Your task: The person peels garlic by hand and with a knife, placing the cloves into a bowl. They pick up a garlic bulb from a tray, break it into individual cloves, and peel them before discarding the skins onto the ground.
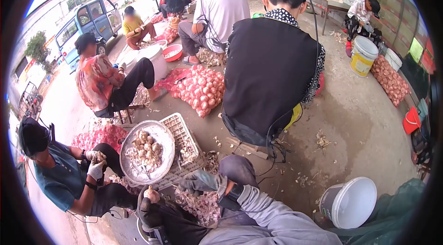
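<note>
My left hand, in a dark glove, is closed around a garlic bulb near the bottom of the view. Just to its right, my right hand wears a grey glove with its fingers curled together. A thin tip seems to poke out from its left side, too small to name. Beneath both hands lies a heap of pinkish garlic skins. Beyond them a round metal basin holds several garlic bulbs and loose peelings. It rests against a white plastic crate.
A co-worker in a teal shirt sits at the left, gloved hands on garlic. Another in a black vest sits ahead, back turned. A net sack of garlic lies beyond the crate. At right an open white bucket lies tilted.
</note>
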Demonstrator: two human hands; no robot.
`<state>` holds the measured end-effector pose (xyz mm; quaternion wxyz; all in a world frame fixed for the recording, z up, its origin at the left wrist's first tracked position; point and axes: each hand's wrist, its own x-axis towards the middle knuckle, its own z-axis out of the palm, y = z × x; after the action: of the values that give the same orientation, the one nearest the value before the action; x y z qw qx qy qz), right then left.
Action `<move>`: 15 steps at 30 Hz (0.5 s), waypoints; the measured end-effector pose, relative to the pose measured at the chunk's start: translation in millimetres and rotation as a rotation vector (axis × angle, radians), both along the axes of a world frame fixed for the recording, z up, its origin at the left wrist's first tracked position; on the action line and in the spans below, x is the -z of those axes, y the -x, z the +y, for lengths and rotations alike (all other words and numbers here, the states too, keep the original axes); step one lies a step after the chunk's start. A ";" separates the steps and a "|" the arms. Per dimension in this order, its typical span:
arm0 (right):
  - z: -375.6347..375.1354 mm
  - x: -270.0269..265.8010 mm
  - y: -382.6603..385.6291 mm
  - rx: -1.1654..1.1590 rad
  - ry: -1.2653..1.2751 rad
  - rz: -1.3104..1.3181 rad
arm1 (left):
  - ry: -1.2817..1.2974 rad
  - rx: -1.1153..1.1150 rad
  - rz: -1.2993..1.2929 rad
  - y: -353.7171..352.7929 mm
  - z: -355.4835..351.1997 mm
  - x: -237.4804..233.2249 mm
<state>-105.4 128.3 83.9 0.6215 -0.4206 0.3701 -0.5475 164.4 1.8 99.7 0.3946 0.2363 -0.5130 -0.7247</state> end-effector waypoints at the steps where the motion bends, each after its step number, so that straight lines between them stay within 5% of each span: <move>1: 0.0 6.0 -0.7 -0.031 0.009 -0.052 | 0.006 -0.036 -0.023 1.7 2.0 -0.8; 8: -4.4 18.4 -5.8 0.065 0.028 -0.044 | 0.074 -0.092 -0.046 -10.5 3.1 20.7; 15: 7.1 13.6 -13.8 -0.039 -0.005 -0.089 | -0.212 0.077 0.086 6.0 52.2 9.6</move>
<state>-91.6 135.4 70.3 0.6489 -0.4014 0.3352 -0.5527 158.5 54.1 90.1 0.3609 0.2256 -0.4247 -0.7990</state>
